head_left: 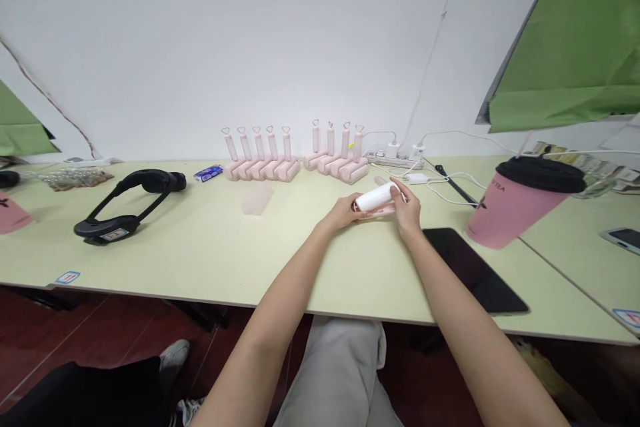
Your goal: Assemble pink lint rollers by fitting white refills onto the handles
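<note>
Both hands are closed around a smooth white cylinder (pixel 375 198), held tilted just above the table with its right end higher. My left hand (pixel 344 212) grips the lower left end, and my right hand (pixel 407 210) has its thumb against the right end. A pale pink piece (pixel 381 212) shows under the cylinder, between the hands; its full shape is hidden. Beyond them, pink cylindrical parts lie in a left group (pixel 260 169) and a right group (pixel 336 165), with slim upright tubes topped by heart-shaped loops behind them.
A translucent pink sheet (pixel 257 200) and a blue packet (pixel 209 173) lie to the left, near a black headset (pixel 127 207). On the right are a black tablet (pixel 473 270), a pink cup (pixel 515 203) with a black lid, and white cables by a power strip (pixel 397 160).
</note>
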Demonstrator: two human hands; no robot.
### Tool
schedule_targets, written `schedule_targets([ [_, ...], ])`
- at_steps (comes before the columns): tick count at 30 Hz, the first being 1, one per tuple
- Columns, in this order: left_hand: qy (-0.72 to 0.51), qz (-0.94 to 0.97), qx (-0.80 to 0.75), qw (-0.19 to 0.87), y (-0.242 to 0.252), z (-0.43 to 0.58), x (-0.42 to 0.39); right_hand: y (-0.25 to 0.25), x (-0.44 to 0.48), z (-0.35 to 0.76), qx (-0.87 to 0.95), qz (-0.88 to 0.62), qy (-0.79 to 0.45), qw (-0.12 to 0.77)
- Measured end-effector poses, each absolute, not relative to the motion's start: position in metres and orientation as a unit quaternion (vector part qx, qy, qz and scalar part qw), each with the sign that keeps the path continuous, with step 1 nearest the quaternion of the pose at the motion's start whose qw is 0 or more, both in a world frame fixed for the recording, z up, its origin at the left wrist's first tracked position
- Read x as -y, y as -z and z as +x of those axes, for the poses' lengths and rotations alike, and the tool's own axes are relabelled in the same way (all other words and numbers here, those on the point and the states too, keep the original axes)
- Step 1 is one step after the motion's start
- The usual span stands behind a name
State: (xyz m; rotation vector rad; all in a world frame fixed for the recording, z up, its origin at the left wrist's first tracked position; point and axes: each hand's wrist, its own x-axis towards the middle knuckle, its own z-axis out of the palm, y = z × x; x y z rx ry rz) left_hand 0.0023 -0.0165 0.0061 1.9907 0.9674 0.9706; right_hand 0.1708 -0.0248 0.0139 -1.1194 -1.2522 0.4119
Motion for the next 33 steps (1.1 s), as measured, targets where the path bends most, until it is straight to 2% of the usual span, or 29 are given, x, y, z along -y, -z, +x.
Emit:
schedule_targets([
  [5,-0.319,0.798,-0.408,0.308,-0.014,0.003,0.024,-0.014,0.024,0.173,0.541,-0.495,-0.18,0.656],
  [8,-0.267,0.816,-0.477,0.189,-0.027,0.007,0.034,-0.015,0.024,0.172,0.539,-0.485,-0.189,0.662],
  [11,-0.299,0.816,-0.492,0.046,-0.042,0.017,0.045,-0.018,0.025,0.169,0.567,-0.467,-0.205,0.647],
  [13,-0.314,0.83,-0.46,0.011,-0.048,0.024,0.051,-0.019,0.025,0.165,0.596,-0.454,-0.219,0.626],
  [18,-0.262,0.837,-0.479,0.043,-0.048,0.034,0.056,-0.02,0.026,0.157,0.634,-0.453,-0.237,0.58],
  [23,-0.282,0.805,-0.517,0.068,-0.044,0.03,0.049,-0.019,0.025,0.154,0.62,-0.417,-0.256,0.613],
  [33,-0.296,0.8,-0.515,0.084,-0.045,0.027,0.044,-0.016,0.034,0.146,0.621,-0.467,-0.071,0.625],
])
